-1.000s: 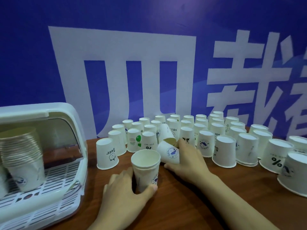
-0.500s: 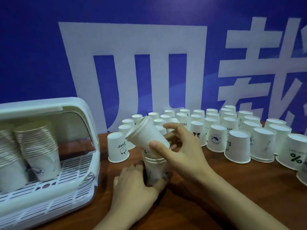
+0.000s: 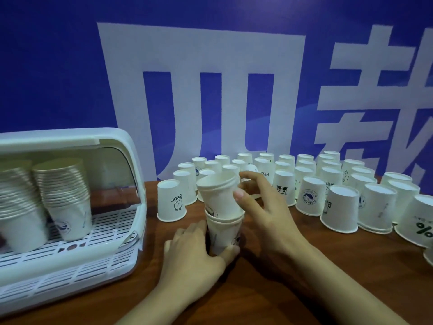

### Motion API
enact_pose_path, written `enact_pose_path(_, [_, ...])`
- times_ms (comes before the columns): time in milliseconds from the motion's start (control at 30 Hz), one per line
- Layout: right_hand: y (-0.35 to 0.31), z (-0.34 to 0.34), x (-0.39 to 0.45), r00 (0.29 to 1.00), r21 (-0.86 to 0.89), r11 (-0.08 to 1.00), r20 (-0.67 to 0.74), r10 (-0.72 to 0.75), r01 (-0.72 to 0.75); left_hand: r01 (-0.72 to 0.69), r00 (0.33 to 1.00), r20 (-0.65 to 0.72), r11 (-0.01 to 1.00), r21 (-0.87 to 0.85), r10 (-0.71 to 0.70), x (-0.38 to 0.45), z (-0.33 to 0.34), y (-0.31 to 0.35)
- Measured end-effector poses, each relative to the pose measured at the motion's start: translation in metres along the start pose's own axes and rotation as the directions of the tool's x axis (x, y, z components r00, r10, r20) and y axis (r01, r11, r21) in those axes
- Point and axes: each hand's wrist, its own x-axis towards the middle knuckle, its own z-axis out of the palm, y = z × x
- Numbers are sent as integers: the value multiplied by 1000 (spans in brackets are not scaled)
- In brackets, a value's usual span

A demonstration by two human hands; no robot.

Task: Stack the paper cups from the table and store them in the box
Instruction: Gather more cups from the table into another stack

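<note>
Cupping stack (image 3: pixel 223 233), both hands (image 3: pixel 192 259)

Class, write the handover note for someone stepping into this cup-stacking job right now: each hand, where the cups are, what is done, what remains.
Left hand: grips the base of a short stack of white paper cups standing on the brown wooden table.
Right hand: pinches a tilted white cup partly inside the stack, not seated.
Done: two tall cup stacks stand in the open white plastic box, left.
Left: seat this cup; stack the many upside-down cups behind and right; box them.
</note>
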Motion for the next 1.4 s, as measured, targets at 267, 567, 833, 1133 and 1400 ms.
enact_pose_path(267, [5,6,0,1000,-7,1000,15,11,-11,3,1000,6,1000,-6,-3,-2,-1,3])
enact_pose_path(567, [23,8,5,984,-376,914,136,-111,155,-22,999,-54,942,-334,4,1,4,-1])
enact_pose_path(833, [30,19,1,998,-134,990,-51,-47,40,57,994,-74,945,-322,-85,-5,-3,3])
enact_pose_path(1133, [52,13,47,977,-676,705,160,-143,214,144,983,-60,928,-344,-175,5,-2,0])
enact_pose_path(1400, [63,9,47,967,-823,525,107,-233,218,145,986,-32,932,-332,-165,4,-3,-1])
